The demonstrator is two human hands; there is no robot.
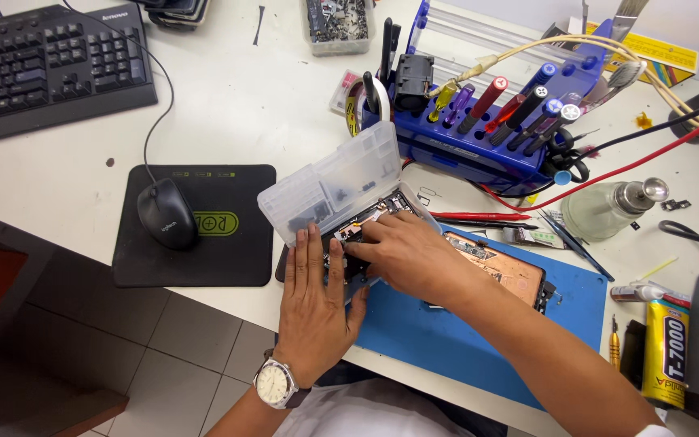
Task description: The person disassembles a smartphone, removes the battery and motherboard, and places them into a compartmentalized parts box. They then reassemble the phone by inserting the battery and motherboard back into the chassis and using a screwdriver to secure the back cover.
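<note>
Blue mat [430,332] lies under the work, at the near edge of the white table [269,105]. On it sits an opened phone [491,271], copper-coloured inside, its long axis running from far left to near right. The far-left end of the phone is under your hands; the near-right end points towards your right forearm.

Your left hand [315,299] lies flat, fingers straight and together, palm down, pressing on the dark part at the phone's left end. It grasps nothing that can be seen. Your right hand [402,251] crosses in from the right, fingers curled down onto the same end, fingertips just beside those of the left. Whether it pinches a small part or a tool cannot be told; the fingers hide it.

A clear parts box [337,182] rests tilted just beyond both hands, touching or overlapping the phone's far-left end, with its long axis roughly across the phone's. The right hand is the nearer to the phone's exposed interior; the left is the nearer to the box.

Also noted: a blue tool rack [479,133] far right of the box, a mouse [166,212] on a black pad [196,226] to the left, a keyboard [50,65] far left, a glass bottle [608,209] to the right.
</note>
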